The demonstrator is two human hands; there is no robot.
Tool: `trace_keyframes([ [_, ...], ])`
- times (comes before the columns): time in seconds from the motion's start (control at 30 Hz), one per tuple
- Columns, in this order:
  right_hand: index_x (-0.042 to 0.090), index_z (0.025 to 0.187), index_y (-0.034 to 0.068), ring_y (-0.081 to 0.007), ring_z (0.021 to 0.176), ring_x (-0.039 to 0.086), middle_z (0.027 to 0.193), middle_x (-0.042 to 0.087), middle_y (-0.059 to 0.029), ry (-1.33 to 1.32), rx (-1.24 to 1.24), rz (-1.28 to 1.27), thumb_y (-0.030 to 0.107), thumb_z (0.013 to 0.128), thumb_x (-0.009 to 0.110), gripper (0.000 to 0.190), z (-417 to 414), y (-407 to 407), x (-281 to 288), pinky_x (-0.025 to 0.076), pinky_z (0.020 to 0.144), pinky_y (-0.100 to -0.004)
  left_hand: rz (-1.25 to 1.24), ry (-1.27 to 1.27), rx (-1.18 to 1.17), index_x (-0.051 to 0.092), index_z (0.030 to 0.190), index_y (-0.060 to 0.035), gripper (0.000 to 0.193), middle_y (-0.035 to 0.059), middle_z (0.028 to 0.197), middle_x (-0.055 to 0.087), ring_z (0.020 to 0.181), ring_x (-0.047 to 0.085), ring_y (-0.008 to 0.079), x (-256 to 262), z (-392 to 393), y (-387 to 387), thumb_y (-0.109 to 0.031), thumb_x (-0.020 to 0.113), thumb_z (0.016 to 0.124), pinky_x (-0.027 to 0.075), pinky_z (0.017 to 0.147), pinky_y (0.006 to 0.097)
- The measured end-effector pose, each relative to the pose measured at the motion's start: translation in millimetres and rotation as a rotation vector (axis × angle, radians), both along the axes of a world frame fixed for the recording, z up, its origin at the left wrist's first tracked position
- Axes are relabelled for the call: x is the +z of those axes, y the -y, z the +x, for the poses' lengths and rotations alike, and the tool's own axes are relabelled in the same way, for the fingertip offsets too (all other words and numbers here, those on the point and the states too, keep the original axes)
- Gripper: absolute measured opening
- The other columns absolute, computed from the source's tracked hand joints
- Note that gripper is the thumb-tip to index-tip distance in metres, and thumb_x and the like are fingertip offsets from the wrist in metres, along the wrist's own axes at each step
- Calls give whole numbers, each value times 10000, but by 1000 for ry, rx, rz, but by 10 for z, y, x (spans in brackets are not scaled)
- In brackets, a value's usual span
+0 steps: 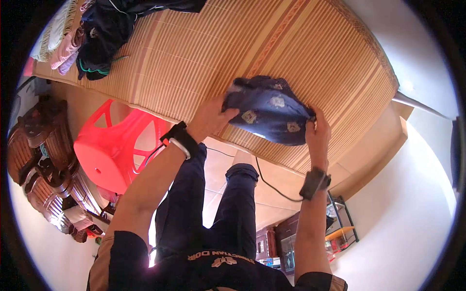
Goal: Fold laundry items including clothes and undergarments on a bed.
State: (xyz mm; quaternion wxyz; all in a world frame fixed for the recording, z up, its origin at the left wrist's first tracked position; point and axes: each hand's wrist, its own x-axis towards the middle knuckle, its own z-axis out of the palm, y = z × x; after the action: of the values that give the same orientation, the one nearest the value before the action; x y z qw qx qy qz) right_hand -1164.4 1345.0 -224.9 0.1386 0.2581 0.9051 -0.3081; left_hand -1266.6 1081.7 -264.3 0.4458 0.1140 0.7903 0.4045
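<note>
A dark blue cloth garment with pale printed patches [269,109] is stretched between my two hands over a bamboo mat [182,62]. My left hand [214,114] grips its left edge, thumb on the near side and the other fingers partly hidden. At the garment's right edge my right hand [317,127] pinches the fabric between thumb and fingers. Bands with small devices circle both wrists. The cloth looks slightly blurred, and whether it touches the mat I cannot tell.
Black clothing [105,36] and folded pink and white textiles [65,47] lie at the mat's upper left. A red plastic stool [105,152] stands below the mat's left edge. Carved wooden furniture [43,152] is far left, a small rack [342,225] lower right. A black cable [273,187] hangs near my legs.
</note>
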Motion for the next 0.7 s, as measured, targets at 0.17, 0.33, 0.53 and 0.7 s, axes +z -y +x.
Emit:
trace_keyframes([
  [0.17,490,1160,75,-312,1031,504,1150,515,-162,152,-11,260,5,673,519,493,-101,48,-204,407,860,-405,-150,-47,200,536,1027,21,399,241,840,604,839,586,374,-130,-21,-188,-282,595,775,454,728,425],
  [0.33,431,1226,87,-355,1178,357,1229,408,-191,-252,294,299,132,649,599,603,-491,478,15,302,927,-491,-171,-178,189,516,1056,29,410,253,880,597,854,577,392,-168,8,-259,-276,577,788,451,738,436],
  [0.53,387,1262,63,-318,978,496,1067,496,-195,42,361,314,173,636,606,672,-402,778,-476,372,783,-449,-186,-176,121,512,1072,6,409,229,897,603,833,586,386,-213,16,-168,-260,602,775,459,711,440],
  [0.7,396,1243,28,-324,868,551,907,552,-203,337,97,-157,111,658,559,613,-211,647,-313,399,749,-444,62,-9,253,496,1100,5,338,124,832,600,775,595,205,-209,80,-10,-160,582,818,471,698,299],
])
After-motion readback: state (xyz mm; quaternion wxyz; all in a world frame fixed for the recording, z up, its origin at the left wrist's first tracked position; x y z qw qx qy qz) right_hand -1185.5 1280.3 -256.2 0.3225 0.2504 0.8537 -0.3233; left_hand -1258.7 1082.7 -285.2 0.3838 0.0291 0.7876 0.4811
